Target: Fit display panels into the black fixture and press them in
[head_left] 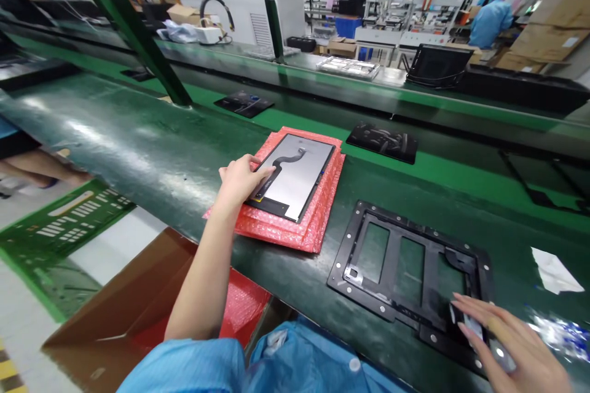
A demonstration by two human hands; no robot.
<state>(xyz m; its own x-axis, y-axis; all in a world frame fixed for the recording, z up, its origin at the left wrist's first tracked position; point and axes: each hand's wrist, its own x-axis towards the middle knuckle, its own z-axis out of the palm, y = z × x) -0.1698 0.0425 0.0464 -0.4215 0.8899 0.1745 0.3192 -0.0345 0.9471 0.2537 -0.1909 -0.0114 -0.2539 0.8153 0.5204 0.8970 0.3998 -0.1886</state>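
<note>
My left hand point(242, 179) is closed on the left edge of a flat LCD panel point(302, 175), its fingers by the panel's dark ribbon cable point(286, 159). The panel lies silver back up on a stack of red bubble-wrap bags point(318, 230). At the lower right, my right hand point(516, 334) is curled around a small grey object point(502, 355), mostly hidden by the fingers, so its kind is unclear. That hand is over the near right corner of a black frame fixture point(391, 264) with rectangular openings and silver dots along its rim.
Dark flat panels point(382, 141) lie on the green conveyor strip behind. A white paper scrap point(557, 270) and crumpled clear plastic point(562, 331) are at right. Below the bench edge stands a cardboard box point(124, 295) with red wrap. A slanted green post point(133, 31) rises at left.
</note>
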